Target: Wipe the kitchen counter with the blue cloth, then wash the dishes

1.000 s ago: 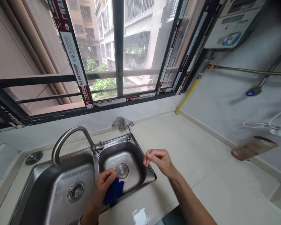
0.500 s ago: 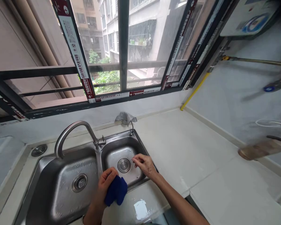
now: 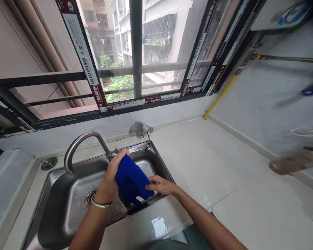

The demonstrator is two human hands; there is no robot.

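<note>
A blue cloth (image 3: 133, 178) hangs spread between my hands, above the right basin of the steel double sink (image 3: 56, 208). My left hand (image 3: 114, 170) grips its upper left side, fingers closed, with a bangle on that wrist. At the cloth's right edge, my right hand (image 3: 161, 185) pinches it between thumb and fingers. Much of the right basin, its drain included, lies hidden behind the cloth. The curved faucet (image 3: 85, 137) rises behind the left basin, and my left hand overlaps its base in view.
A grey crumpled plastic wrap (image 3: 141, 128) covers something by the wall, near a small spout (image 3: 148, 144). A round metal lid (image 3: 49, 163) sits at the left corner. Water lies on the front counter edge (image 3: 159, 225). A brown cylindrical object (image 3: 289, 165) is at the right wall.
The bunched blue cloth has been opened out and raised over the right basin. My left hand went up; my right hand, formerly apart from the cloth, now holds its right edge.
</note>
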